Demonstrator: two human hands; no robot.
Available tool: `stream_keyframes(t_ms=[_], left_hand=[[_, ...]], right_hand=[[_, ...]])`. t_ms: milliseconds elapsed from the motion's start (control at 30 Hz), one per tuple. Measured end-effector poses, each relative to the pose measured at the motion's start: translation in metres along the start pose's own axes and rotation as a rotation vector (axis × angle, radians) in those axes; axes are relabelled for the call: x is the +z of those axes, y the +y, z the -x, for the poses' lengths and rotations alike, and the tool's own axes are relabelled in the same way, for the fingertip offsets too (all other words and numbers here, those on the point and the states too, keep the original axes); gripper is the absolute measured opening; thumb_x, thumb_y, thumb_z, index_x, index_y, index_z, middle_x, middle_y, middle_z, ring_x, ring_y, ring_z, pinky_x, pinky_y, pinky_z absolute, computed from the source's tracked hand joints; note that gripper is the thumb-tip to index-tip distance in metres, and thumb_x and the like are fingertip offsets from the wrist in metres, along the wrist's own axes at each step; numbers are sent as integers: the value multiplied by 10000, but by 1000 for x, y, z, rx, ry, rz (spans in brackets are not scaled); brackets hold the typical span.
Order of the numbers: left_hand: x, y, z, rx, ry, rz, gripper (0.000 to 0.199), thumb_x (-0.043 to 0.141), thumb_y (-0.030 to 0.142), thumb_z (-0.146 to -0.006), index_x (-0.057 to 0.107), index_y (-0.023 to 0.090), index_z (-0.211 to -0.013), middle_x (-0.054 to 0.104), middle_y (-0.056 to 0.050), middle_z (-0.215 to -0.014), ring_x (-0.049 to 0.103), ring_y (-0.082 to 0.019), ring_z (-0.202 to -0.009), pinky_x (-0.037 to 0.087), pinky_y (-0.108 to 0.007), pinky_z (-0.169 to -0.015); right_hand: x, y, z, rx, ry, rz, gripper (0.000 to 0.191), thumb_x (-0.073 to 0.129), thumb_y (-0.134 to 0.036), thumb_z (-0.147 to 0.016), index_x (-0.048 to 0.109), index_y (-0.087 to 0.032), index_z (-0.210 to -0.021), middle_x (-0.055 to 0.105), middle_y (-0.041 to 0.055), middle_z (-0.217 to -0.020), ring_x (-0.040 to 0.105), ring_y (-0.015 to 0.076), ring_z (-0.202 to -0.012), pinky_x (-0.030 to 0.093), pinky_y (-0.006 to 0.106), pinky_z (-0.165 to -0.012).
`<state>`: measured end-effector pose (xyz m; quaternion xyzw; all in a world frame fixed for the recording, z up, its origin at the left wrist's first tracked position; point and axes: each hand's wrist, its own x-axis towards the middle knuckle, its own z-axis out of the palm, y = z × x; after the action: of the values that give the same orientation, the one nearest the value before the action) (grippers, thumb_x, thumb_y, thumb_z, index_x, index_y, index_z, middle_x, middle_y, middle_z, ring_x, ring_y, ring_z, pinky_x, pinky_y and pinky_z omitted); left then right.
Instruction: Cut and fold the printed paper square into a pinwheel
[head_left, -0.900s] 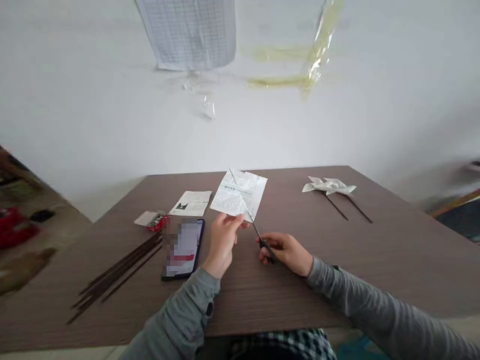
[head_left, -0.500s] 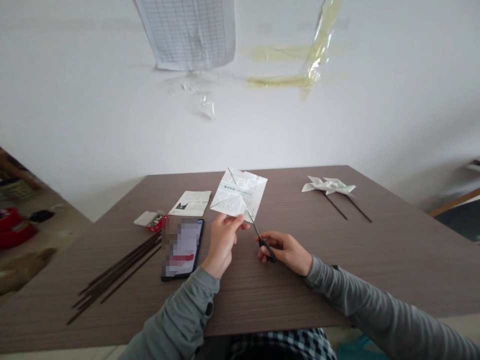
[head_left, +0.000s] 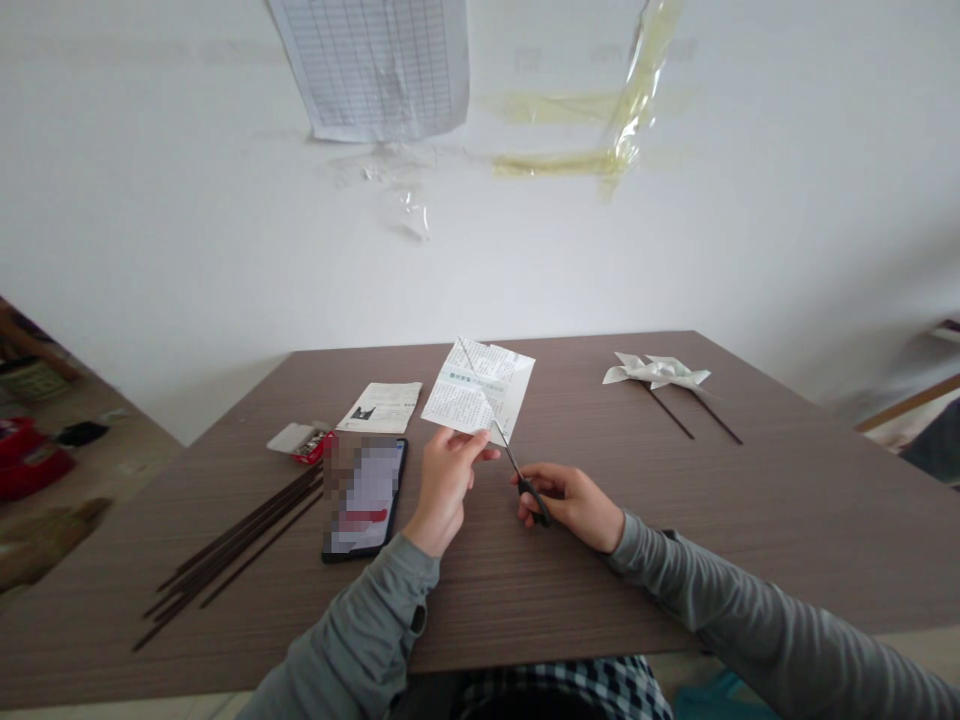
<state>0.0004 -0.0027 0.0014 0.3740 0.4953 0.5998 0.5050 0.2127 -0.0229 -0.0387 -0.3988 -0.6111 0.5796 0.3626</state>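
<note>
A square of printed paper [head_left: 476,388] with slits or creases running in from its corners is held up above the table. My left hand [head_left: 446,480] pinches its lower edge between thumb and fingers. Black-handled scissors [head_left: 531,495] are gripped in my right hand [head_left: 570,503], and their blades meet the paper's lower corner beside my left fingertips. How far the blades are parted is too small to tell.
On the brown table [head_left: 637,600], left of my hands, lie a phone [head_left: 367,498], another printed paper [head_left: 382,407], a small red box [head_left: 309,443] and several dark sticks [head_left: 232,545]. Two white paper pinwheels [head_left: 658,371] on sticks lie at the back right, near the wall [head_left: 525,260].
</note>
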Motion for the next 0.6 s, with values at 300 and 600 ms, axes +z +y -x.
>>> stream_keyframes(t_ms=[300, 600], left_hand=[[2, 3, 2, -27, 15, -27, 213, 968, 233, -828, 802, 213, -959, 917, -60, -955, 897, -214, -730, 258, -217, -469], [2, 4, 4, -32, -4, -46, 245, 1003, 220, -839, 796, 215, -969, 911, -56, -960, 891, -206, -722, 250, -215, -478]], right_hand=[[0, -2, 0, 7, 8, -7, 713, 1110, -881, -784, 888, -300, -1132, 903, 129, -885, 893, 390, -837, 751, 521, -853], [0, 3, -2, -7, 26, -19, 754, 1109, -886, -783, 882, -264, -1143, 887, 111, -850, 869, 345, -779, 752, 490, -821]])
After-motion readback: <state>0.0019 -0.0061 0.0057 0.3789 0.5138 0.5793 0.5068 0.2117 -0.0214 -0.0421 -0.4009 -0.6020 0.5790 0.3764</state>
